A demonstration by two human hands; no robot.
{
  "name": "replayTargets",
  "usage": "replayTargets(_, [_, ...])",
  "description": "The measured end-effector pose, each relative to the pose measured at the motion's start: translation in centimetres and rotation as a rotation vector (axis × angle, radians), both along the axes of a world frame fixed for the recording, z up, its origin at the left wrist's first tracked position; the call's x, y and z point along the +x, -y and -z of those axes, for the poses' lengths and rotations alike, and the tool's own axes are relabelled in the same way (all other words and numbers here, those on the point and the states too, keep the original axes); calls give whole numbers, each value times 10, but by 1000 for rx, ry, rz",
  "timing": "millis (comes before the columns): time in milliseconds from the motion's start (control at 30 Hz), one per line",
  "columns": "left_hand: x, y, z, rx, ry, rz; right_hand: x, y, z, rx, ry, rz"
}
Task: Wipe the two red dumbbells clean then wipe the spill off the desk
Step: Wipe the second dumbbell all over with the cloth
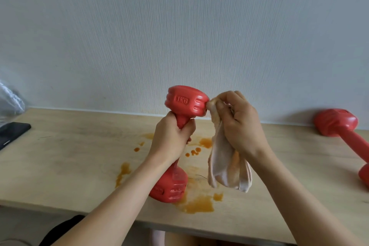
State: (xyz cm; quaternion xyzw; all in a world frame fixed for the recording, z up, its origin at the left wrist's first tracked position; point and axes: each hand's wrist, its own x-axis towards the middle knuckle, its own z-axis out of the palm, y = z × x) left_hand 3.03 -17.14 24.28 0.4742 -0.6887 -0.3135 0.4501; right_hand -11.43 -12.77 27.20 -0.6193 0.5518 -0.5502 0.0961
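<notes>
A red dumbbell marked 1KG stands tilted on end over the desk, its lower head close to or on the wood. My left hand grips its handle. My right hand holds a pale cloth stained orange and presses a bunched corner against the upper head's right side. An orange spill spreads over the light wooden desk in puddles and drops under and around the dumbbell. The second red dumbbell lies on the desk at the far right, partly cut off.
A black phone lies at the desk's left edge, with crumpled clear plastic behind it. A pale textured wall stands right behind the desk. The front edge of the desk runs just below my forearms.
</notes>
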Motion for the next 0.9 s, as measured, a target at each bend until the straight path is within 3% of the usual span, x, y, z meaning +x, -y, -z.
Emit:
replayTargets(200, [-1,0,-3,-14,51,-33,27,-2,-13,-110,-52,-62])
replayTargets(600, [2,5,-1,47,-70,13,4,20,12,113,215,-55])
replayTargets(733, [3,5,3,55,-93,6,7,15,16,127,202,-18])
replayTargets(900, [5,3,-3,65,-95,-37,31,2,-1,-16,60,-66])
